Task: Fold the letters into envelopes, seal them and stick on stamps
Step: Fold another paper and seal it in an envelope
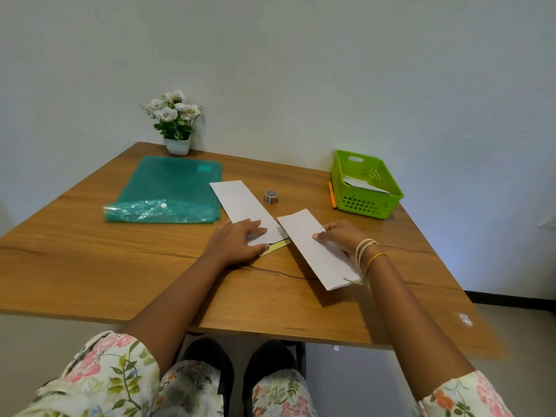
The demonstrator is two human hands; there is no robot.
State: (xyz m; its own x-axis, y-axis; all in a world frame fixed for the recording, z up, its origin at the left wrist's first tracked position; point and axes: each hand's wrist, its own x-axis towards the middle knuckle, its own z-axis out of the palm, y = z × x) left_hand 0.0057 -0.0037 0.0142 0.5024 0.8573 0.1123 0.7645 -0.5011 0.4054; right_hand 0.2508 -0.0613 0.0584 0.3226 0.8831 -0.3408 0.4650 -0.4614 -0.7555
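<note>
A long white envelope [240, 203] lies flat on the wooden table [90, 266], with a yellow strip [278, 246] showing at its near end. My left hand [237, 240] presses down on that near end with its fingers flat. A folded white letter [313, 248] lies just to the right, angled toward me. My right hand [343, 237] holds this letter at its right edge, with the fingers on top of it. A small roll of stamp tape [271, 196] stands behind the two papers.
A green plastic basket [365, 203] with papers inside stands at the back right, an orange pen [332, 195] beside it. A teal plastic folder [168, 191] lies at the back left. A white flower pot [177, 144] stands against the wall.
</note>
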